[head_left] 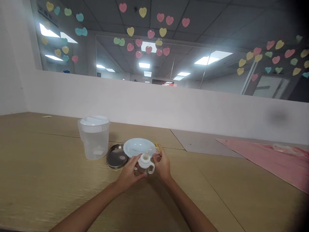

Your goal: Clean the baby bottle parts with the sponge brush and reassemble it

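A small clear baby bottle with a white collar, teat and side handles (145, 162) stands on the wooden table (48, 180). My left hand (128, 174) is wrapped round its left side, fingers closed on it. My right hand (162, 162) grips it from the right, fingers curled at the collar and handle. Just behind the bottle lies a white plate (138, 147), with a small yellow thing (158, 147) at its right edge, partly hidden by my right hand.
A clear plastic jug with a white lid (93, 137) stands to the left of the plate. A round metal lid (116, 156) lies between jug and plate. A pink mat (270, 159) covers the right side. A white low wall runs behind.
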Action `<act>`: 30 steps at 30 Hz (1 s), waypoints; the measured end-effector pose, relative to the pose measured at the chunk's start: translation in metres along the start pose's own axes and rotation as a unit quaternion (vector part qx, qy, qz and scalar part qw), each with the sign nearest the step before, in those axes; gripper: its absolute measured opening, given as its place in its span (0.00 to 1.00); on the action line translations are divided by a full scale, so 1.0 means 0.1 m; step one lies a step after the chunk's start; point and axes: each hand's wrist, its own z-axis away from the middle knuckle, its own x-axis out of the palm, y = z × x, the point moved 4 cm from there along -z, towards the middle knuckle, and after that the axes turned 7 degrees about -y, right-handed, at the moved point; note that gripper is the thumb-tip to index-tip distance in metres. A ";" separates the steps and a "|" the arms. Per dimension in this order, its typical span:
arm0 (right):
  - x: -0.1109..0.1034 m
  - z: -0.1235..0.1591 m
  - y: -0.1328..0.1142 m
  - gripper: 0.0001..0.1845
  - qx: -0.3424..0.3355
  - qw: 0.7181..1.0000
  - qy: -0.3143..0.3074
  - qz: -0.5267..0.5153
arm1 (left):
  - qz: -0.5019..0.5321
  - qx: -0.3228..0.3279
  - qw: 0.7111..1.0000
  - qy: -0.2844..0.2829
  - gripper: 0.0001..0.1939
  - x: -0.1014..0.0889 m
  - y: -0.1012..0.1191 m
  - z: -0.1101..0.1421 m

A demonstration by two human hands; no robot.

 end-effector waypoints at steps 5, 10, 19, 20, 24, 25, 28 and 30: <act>0.01 -0.02 0.00 0.27 -0.023 0.999 -0.016 -0.041 | -0.001 -0.005 1.000 -0.001 0.38 0.00 0.00 -0.01; 0.06 -0.05 0.05 0.22 -0.004 0.994 -0.057 -0.092 | -0.006 -0.001 1.000 -0.008 0.39 0.00 -0.01 -0.02; 0.14 -0.04 0.04 0.24 0.028 0.983 -0.108 -0.145 | -0.005 0.004 1.000 -0.012 0.39 -0.01 0.00 -0.02; 0.14 -0.04 0.01 0.24 0.024 0.983 -0.110 -0.147 | -0.004 0.003 1.000 -0.013 0.39 -0.01 0.00 -0.02; 0.13 -0.01 -0.06 0.25 0.020 0.980 -0.116 -0.158 | 0.002 -0.001 1.000 -0.016 0.39 -0.01 0.01 -0.02; 0.13 0.00 -0.07 0.25 0.020 0.981 -0.118 -0.155 | 0.003 -0.001 1.000 -0.016 0.39 -0.01 0.01 -0.02; 0.14 0.01 -0.07 0.25 0.013 0.982 -0.128 -0.141 | 0.006 0.000 1.000 -0.013 0.39 -0.01 0.00 -0.02; 0.15 0.01 -0.07 0.24 0.004 0.981 -0.137 -0.134 | 0.006 0.002 1.000 -0.010 0.39 -0.01 -0.01 -0.02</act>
